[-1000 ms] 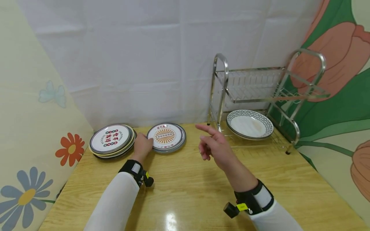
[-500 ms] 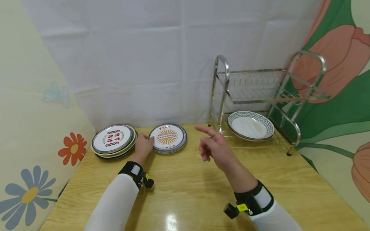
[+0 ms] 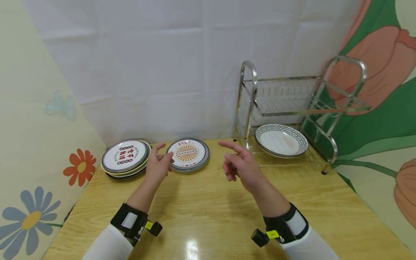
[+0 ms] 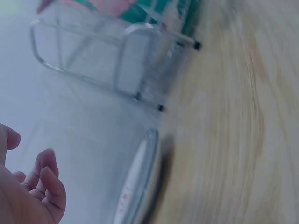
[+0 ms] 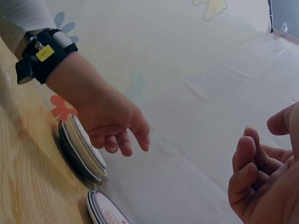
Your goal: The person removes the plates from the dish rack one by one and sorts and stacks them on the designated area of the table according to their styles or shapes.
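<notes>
My left hand (image 3: 158,166) hovers between two stacks of plates, fingers loosely bent and holding nothing. Left of it lies the taller stack (image 3: 125,157), its top plate white with red and dark characters. Just right of the fingertips sits a lower stack of plates (image 3: 187,155) with an orange sunburst on the top one. In the left wrist view, that lower stack (image 4: 138,182) appears edge-on, apart from the hand. My right hand (image 3: 242,164) hangs above the table to the right, index finger extended, the others loosely curled round nothing.
A two-tier metal dish rack (image 3: 286,113) stands at the back right. On its lower level rests a wide dish (image 3: 281,141) with a patterned rim, apparently stacked on another. A white cloth (image 3: 146,72) hangs behind the wooden table (image 3: 201,216), and painted walls flank both sides.
My left hand has let go of the sunburst plate stack's left edge and drawn back and up toward me. The right hand has stayed in place.
</notes>
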`<state>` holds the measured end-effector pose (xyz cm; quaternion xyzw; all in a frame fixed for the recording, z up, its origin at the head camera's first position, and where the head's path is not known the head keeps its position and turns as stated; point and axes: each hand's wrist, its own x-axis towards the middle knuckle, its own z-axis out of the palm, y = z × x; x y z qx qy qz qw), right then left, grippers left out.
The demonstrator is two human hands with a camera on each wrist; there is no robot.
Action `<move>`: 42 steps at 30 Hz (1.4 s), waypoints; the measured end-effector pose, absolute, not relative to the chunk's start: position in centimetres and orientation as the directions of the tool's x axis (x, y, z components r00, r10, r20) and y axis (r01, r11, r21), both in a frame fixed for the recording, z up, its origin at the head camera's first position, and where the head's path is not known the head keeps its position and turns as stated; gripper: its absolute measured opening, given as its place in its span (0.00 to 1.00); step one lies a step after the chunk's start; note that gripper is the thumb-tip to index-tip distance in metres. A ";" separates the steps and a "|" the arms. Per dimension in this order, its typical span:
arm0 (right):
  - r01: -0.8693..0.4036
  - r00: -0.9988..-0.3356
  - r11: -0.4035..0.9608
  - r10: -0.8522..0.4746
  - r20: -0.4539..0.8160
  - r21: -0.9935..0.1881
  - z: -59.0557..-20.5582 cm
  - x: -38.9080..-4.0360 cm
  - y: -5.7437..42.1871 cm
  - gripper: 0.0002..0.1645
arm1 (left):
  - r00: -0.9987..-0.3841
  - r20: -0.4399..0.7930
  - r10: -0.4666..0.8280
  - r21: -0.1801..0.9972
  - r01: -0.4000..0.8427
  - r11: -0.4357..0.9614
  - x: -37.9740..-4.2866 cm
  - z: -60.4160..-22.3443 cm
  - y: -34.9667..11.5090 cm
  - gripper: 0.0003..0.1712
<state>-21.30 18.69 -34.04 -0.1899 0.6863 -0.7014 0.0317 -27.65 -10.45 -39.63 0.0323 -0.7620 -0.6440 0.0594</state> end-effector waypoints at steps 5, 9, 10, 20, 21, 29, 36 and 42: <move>-0.250 -0.919 -0.059 -0.299 0.256 -0.966 -33.7 -20.9 18.9 0.19 | -0.996 0.060 -0.062 0.996 0.056 0.063 -24.5 -38.0 -10.7 0.25; -0.295 -0.901 -0.062 -0.313 0.299 -0.953 -33.5 -20.6 19.1 0.18 | -0.997 0.062 -0.036 0.997 0.061 0.044 -23.0 -37.1 -10.8 0.24; -0.307 -0.897 -0.060 -0.315 0.310 -0.950 -33.4 -20.5 19.1 0.18 | -0.997 0.064 -0.032 0.997 0.063 0.044 -22.8 -37.0 -10.8 0.24; -0.441 -0.883 0.152 -0.251 0.397 -0.884 -31.9 -20.8 20.9 0.14 | -0.997 0.077 -0.025 0.996 0.076 0.039 -21.6 -37.0 -11.1 0.23; -0.456 -0.881 0.205 -0.241 0.407 -0.866 -31.5 -20.8 21.5 0.14 | -0.996 0.080 -0.026 0.996 0.079 0.038 -21.5 -37.0 -11.1 0.22; -0.419 -0.905 0.633 -0.236 0.353 -0.652 -29.5 -23.1 27.6 0.20 | -0.994 0.103 -0.030 0.995 0.103 0.017 -21.3 -36.8 -11.6 0.22; -0.176 -0.983 0.899 -0.141 0.115 -0.401 -30.6 -28.1 33.5 0.31 | -0.995 0.093 -0.041 0.996 0.093 -0.012 -21.2 -36.8 -11.7 0.22; 0.012 -0.997 0.959 -0.011 -0.079 -0.285 -31.2 -32.0 39.8 0.41 | -0.994 0.084 -0.063 0.996 0.085 -0.006 -21.2 -36.7 -11.9 0.23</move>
